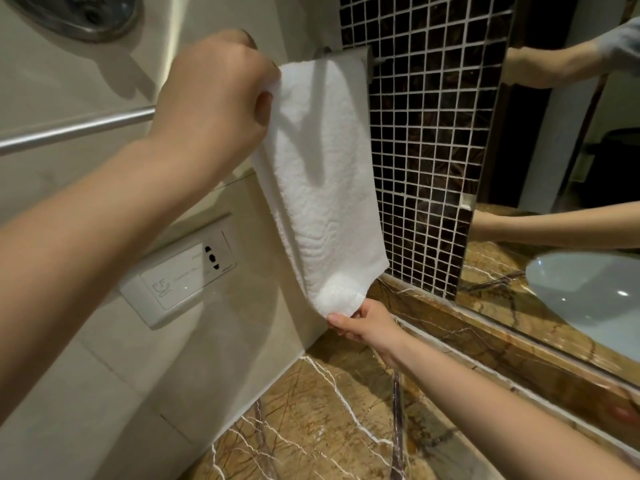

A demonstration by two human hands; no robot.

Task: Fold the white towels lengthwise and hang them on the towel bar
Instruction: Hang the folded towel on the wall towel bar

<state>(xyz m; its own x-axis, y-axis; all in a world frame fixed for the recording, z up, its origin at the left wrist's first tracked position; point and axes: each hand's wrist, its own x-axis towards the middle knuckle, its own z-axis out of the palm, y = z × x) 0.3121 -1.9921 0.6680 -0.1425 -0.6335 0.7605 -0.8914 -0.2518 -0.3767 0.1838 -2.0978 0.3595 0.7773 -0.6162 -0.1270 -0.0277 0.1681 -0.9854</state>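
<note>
The towel (322, 174) looked soft and limp, best held at its edges: left hand (214, 88) pinched its top by the bar (69, 128), right hand (363, 323) its bottom corner.

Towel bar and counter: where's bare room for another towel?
The towel bar is bare left of the left hand. The marble counter is bare below the socket plate and the right hand. Crowded: the bar's right end, where the white towel hangs with both hands holding it.
</note>
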